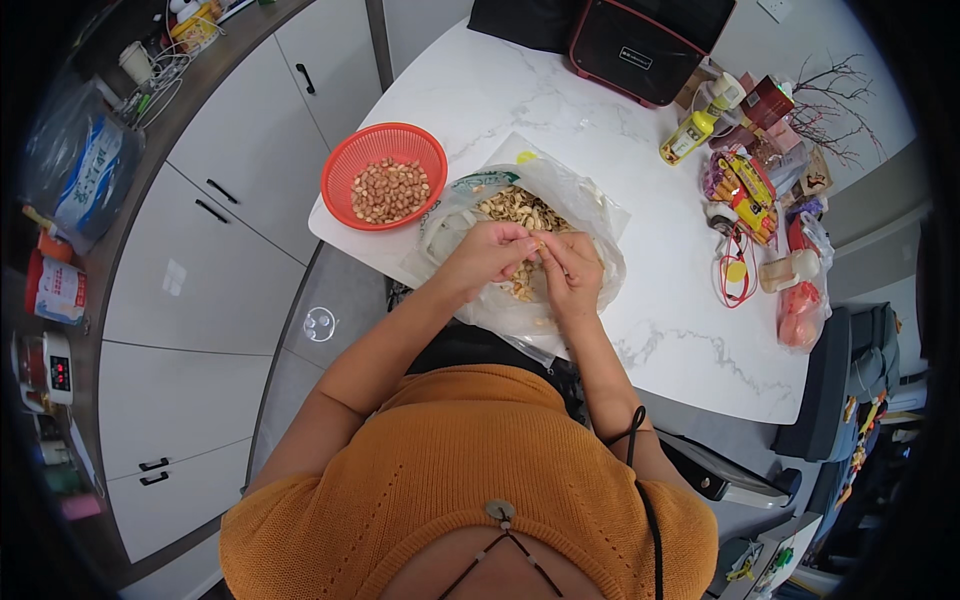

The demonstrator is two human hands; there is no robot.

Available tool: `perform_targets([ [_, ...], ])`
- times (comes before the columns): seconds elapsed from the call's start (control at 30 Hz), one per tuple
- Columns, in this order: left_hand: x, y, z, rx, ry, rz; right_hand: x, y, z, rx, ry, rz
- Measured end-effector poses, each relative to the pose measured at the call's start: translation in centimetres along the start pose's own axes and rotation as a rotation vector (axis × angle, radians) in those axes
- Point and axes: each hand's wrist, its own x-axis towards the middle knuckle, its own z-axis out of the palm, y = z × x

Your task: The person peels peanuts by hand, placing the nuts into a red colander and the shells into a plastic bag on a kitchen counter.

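Note:
My left hand [490, 258] and my right hand [572, 270] meet fingertip to fingertip above an open plastic bag [607, 225]. Pinched between them is a small tan peanut [538, 246], mostly covered by my fingers. Inside the bag lies a pile of peanuts in their shells and shell pieces [522, 208], with more pale shells [522, 283] below my hands. To the left, a red plastic colander [335, 170] holds many shelled reddish-brown peanuts [390, 190].
The white marbled table [690, 310] carries a black and red appliance [640, 45] at the back. On its right are a yellow bottle [688, 137], snack packages [740, 190], a red lanyard [738, 272] and a bag of reddish round items [802, 315]. White cabinets [200, 270] stand left.

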Motion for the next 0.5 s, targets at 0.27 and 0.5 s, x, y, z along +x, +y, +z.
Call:
perform_targets([
  [0.27, 0.02, -0.34, 0.43, -0.067, 0.043, 0.025, 0.07, -0.29, -0.15, 0.164, -0.045, 0.150],
  [0.5, -0.21, 0.07, 1.08, 0.049, 0.093, 0.055, 0.14, -0.32, -0.25, 0.184, -0.069, 0.183],
])
